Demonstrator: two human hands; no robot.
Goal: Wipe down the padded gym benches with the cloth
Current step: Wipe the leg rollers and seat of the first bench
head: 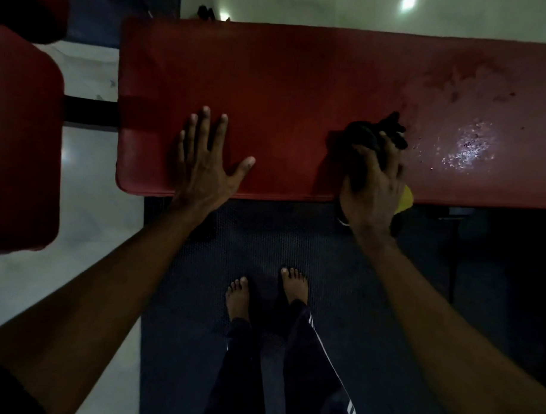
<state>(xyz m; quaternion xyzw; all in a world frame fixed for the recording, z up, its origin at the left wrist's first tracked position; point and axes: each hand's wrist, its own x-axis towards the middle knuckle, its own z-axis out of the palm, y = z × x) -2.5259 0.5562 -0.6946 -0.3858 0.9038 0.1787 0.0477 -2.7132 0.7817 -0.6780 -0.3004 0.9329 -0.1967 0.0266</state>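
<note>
A long red padded bench (301, 77) runs across the upper half of the head view. My left hand (205, 161) lies flat on its near left part, fingers spread. My right hand (374, 191) grips a dark bunched cloth (370, 134) and presses it on the pad near the front edge. Something yellow (405, 197) shows under that hand; I cannot tell what it is. To the right of the cloth a wet, shiny patch (468, 148) glistens on the pad.
A second red pad (23, 142) stands at the left, joined by a dark bar (89, 110). I stand barefoot (262, 293) on a dark rubber mat (264, 237). Pale floor (90, 169) lies left and beyond the bench.
</note>
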